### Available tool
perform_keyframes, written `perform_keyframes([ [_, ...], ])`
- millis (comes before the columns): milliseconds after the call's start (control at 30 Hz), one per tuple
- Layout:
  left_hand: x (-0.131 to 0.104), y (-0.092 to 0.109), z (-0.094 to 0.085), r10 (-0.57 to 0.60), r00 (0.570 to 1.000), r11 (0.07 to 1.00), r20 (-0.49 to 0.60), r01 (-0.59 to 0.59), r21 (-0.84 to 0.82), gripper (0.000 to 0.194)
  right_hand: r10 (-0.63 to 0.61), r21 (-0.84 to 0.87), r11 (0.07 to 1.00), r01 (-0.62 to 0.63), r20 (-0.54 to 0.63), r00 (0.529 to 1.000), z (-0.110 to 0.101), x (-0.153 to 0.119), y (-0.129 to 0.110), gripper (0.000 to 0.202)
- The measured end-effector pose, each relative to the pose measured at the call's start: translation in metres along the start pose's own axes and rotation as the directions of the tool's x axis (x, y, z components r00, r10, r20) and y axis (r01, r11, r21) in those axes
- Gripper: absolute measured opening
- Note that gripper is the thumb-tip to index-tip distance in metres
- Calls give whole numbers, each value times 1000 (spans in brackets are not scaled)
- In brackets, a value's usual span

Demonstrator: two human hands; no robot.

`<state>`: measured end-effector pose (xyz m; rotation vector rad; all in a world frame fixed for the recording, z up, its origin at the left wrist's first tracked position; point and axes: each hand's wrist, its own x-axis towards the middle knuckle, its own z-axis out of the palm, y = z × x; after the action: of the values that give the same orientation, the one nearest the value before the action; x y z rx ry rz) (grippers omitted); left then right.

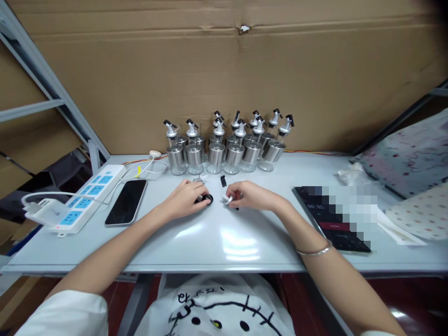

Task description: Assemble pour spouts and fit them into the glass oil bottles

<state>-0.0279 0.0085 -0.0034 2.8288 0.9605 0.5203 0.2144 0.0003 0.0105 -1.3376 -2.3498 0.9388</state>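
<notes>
My left hand [187,198] rests on the table with its fingers closed on a small round black part [208,199], perhaps a stopper or ring. Close by, my right hand [250,195] pinches a small white-and-silver piece [227,199] that looks like a pour spout head. A bit of something black peeks out beneath those right fingers. Between and beyond the hands lies a small black flip lid [223,181]. Some small clear or grey pieces [199,179] sit just past my left fingers, partly hidden.
Several glass bottles with steel sleeves and pour spouts [216,156] stand along the cardboard back wall [210,74]. To the left are a phone [126,203] and a power strip [91,196] with cables. A tablet [329,219] showing a timer and a plastic bag [353,175] lie right.
</notes>
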Motion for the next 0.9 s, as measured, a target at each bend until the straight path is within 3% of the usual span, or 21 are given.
perform_keyframes([
  [167,0,4,-2,-27,991,996,-130,15,-90,14,-85,119,987,106,-165,983,3,1,-2,11],
  [267,1,6,-1,-122,972,964,-202,68,-257,12,-98,159,976,146,-274,957,3,2,-5,14],
  [400,3,8,4,-309,939,797,-150,170,-579,18,-71,290,937,194,-387,919,3,4,-7,28],
  [567,4,6,8,-359,919,631,-163,110,-768,24,3,476,835,276,-505,863,1,6,-8,23],
  [700,5,9,5,-336,934,509,-125,69,-858,29,57,540,790,289,-534,844,0,7,-10,29],
  [900,5,13,3,-387,916,437,-104,83,-896,35,70,585,767,264,-485,871,5,8,-12,31],
])
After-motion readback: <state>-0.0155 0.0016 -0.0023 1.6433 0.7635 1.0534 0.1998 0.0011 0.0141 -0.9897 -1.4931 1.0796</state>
